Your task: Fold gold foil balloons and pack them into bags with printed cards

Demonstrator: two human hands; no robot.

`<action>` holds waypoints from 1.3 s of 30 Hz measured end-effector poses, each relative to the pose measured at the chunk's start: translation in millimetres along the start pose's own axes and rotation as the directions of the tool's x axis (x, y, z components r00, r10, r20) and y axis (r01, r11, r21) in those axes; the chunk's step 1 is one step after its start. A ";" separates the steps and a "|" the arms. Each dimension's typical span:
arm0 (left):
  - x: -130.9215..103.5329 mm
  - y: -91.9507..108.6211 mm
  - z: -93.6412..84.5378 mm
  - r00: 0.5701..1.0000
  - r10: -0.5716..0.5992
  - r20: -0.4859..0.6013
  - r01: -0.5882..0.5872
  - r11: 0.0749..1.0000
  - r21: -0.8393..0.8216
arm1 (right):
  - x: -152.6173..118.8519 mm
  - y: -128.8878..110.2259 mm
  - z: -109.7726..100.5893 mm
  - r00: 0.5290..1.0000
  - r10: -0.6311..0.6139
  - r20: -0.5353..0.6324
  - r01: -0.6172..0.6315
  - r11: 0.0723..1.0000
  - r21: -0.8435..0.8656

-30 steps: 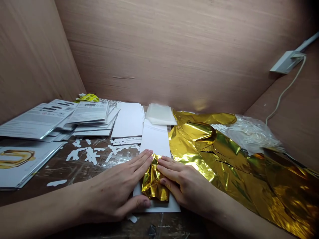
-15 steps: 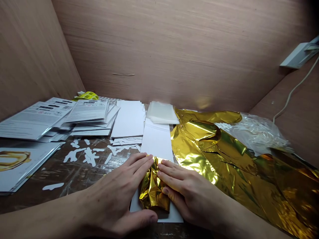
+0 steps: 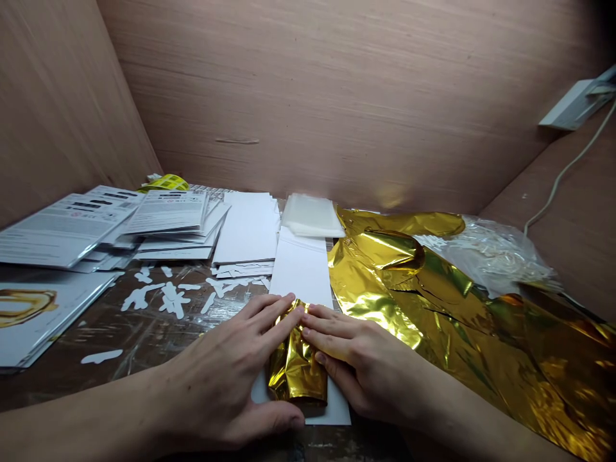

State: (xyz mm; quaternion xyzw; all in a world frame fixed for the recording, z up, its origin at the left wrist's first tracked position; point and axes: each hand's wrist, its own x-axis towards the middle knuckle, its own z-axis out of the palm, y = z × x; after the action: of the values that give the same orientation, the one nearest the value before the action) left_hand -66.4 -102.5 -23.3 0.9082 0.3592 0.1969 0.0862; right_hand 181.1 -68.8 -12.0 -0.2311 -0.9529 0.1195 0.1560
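Note:
A folded piece of gold foil (image 3: 297, 375) lies on a long white card (image 3: 301, 266) at the front centre. My left hand (image 3: 235, 369) rests on the foil's left side and top edge, fingers stretched out, its thumb apart near the foil's lower edge. From the right, my right hand (image 3: 359, 359) lies with extended fingers on the foil's upper right part. Both hands press flat and neither grasps the foil. Their fingertips nearly meet at its top.
Large gold foil sheets (image 3: 447, 321) spread over the right side, beside a clear plastic bag (image 3: 505, 250). Clear sleeves (image 3: 312, 215) and white cards (image 3: 245, 228) stand behind. Packaged cards (image 3: 62, 228) and small white pieces (image 3: 173, 298) lie left.
My left fingertips have shifted slightly right across the top of the foil. The right hand stays nearly in place, and the whole view has shifted a little.

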 end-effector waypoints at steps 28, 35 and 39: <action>-0.1 7.9 1.2 0.995 0.038 0.088 -0.047 0.995 0.094 | 55.2 58.5 -11.7 0.639 0.769 -0.025 -0.354 0.322 0.878; -4.0 8.2 2.5 0.998 0.057 0.031 -0.058 0.998 0.022 | 43.4 63.2 -10.5 0.694 0.711 0.114 -0.432 0.285 0.856; -5.8 12.8 -2.7 0.995 0.079 0.068 -0.079 0.997 -0.006 | 33.3 54.8 -17.5 0.716 0.670 0.197 -0.539 0.352 0.765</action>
State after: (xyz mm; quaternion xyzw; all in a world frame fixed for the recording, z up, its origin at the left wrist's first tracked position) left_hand -63.5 -115.8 -18.8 0.9277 0.3196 0.1694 0.0919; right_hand 181.2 -2.8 -4.2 -0.4824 -0.6315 0.5508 0.2553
